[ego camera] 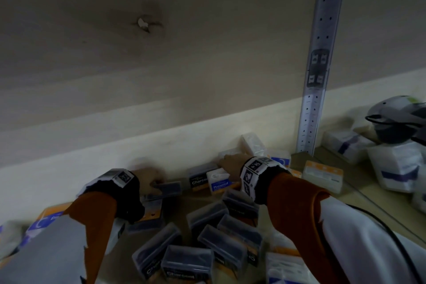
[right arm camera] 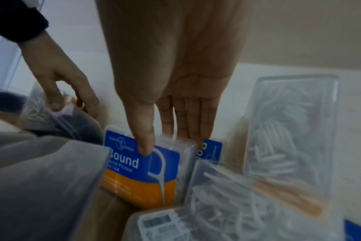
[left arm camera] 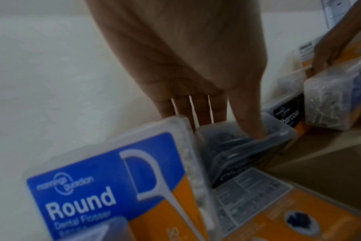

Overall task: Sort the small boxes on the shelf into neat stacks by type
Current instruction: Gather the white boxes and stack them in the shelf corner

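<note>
Small clear flosser boxes lie on a wooden shelf. My left hand grips a dark charcoal box near the back wall; in the left wrist view the left hand has its thumb on the charcoal box and its fingers behind it. My right hand pinches a white box with a blue "Round" label. The right wrist view shows the right hand with its thumb on the Round box. An upright charcoal box stands between the hands.
Several charcoal boxes lie jumbled at the front. Clear boxes of white flossers lean at the back right. A perforated metal upright divides the shelf. Beyond it sit wrapped packs and a helmet. Another Round box lies at the left.
</note>
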A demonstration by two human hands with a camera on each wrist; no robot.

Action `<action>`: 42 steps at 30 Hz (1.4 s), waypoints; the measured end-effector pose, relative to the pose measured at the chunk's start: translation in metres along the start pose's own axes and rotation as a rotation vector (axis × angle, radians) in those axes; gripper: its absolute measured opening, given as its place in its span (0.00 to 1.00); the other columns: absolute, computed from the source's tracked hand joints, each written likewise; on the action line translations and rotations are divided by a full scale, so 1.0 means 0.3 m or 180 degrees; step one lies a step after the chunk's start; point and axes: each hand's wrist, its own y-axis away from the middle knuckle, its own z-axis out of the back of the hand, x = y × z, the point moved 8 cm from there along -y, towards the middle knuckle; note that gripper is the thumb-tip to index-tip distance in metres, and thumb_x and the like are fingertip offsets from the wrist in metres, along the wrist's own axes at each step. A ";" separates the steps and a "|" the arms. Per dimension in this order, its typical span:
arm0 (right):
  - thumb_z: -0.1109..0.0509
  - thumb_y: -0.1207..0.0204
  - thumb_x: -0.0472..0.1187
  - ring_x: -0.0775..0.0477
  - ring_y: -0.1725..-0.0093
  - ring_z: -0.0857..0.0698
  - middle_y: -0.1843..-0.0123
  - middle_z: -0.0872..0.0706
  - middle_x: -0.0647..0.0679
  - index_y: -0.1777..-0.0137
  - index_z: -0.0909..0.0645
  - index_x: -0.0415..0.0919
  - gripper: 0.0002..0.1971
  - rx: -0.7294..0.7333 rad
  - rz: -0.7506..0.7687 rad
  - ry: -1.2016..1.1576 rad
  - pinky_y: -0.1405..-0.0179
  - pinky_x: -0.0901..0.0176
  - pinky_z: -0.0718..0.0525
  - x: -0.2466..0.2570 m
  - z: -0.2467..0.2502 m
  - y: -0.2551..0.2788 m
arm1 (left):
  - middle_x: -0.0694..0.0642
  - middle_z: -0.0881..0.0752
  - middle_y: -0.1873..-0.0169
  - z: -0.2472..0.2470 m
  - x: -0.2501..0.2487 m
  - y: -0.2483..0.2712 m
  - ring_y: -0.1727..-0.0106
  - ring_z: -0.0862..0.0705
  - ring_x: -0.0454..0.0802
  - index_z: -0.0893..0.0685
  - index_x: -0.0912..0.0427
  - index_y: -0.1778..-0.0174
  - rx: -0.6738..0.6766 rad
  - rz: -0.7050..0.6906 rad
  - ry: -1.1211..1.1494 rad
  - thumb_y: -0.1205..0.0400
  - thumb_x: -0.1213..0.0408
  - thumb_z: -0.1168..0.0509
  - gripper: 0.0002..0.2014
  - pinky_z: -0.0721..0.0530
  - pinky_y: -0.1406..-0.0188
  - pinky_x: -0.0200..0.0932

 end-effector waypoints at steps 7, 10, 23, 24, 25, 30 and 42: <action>0.35 0.20 0.37 0.36 0.36 0.21 0.32 0.24 0.35 0.32 0.27 0.30 0.19 0.0001 0.0130 0.0249 0.41 0.50 0.22 0.031 0.040 0.005 | 0.56 0.16 0.42 -0.014 -0.006 -0.017 0.41 0.18 0.56 0.21 0.54 0.43 -0.0206 -0.0031 -0.0286 0.27 0.54 0.31 0.18 0.23 0.39 0.47; 0.35 0.20 0.38 0.35 0.36 0.22 0.33 0.26 0.35 0.32 0.28 0.31 0.19 -0.0065 0.0170 0.0247 0.42 0.49 0.23 0.035 0.057 0.012 | 0.57 0.19 0.39 -0.011 -0.013 -0.023 0.39 0.20 0.56 0.22 0.55 0.41 -0.0276 -0.0003 -0.0547 0.27 0.52 0.32 0.20 0.25 0.39 0.45; 0.38 0.18 0.42 0.36 0.32 0.27 0.30 0.33 0.37 0.26 0.34 0.35 0.23 -0.0639 0.0207 0.0052 0.39 0.47 0.23 0.057 0.211 0.160 | 0.56 0.27 0.31 0.101 -0.003 0.067 0.32 0.24 0.53 0.29 0.56 0.32 -0.0748 0.0125 -0.0427 0.20 0.54 0.35 0.22 0.28 0.37 0.41; 0.39 0.18 0.43 0.37 0.32 0.27 0.29 0.33 0.38 0.25 0.35 0.35 0.24 -0.0717 0.0204 -0.0013 0.38 0.47 0.24 0.055 0.225 0.183 | 0.56 0.25 0.32 0.110 0.000 0.079 0.33 0.23 0.53 0.28 0.57 0.32 -0.0746 0.0162 -0.0459 0.20 0.55 0.36 0.21 0.28 0.37 0.42; 0.39 0.18 0.43 0.37 0.31 0.28 0.29 0.34 0.38 0.25 0.35 0.36 0.24 -0.0790 0.0199 -0.0058 0.37 0.46 0.24 0.051 0.236 0.207 | 0.57 0.24 0.34 0.116 0.002 0.089 0.35 0.23 0.55 0.27 0.58 0.33 -0.0723 0.0214 -0.0509 0.19 0.54 0.37 0.20 0.26 0.37 0.44; 0.38 0.19 0.47 0.39 0.32 0.27 0.30 0.33 0.41 0.24 0.35 0.38 0.26 -0.1080 0.0136 -0.0216 0.37 0.48 0.23 0.011 0.271 0.338 | 0.58 0.25 0.35 0.131 -0.015 0.142 0.36 0.23 0.56 0.27 0.58 0.31 -0.0706 0.0352 -0.0725 0.16 0.53 0.41 0.20 0.24 0.34 0.47; 0.36 0.21 0.50 0.45 0.32 0.26 0.31 0.30 0.45 0.24 0.34 0.43 0.27 -0.1032 -0.0322 -0.0307 0.37 0.56 0.26 -0.145 0.112 0.616 | 0.61 0.21 0.37 0.113 -0.181 0.246 0.40 0.21 0.55 0.25 0.62 0.31 -0.0634 0.0222 -0.0612 0.19 0.57 0.36 0.21 0.24 0.46 0.43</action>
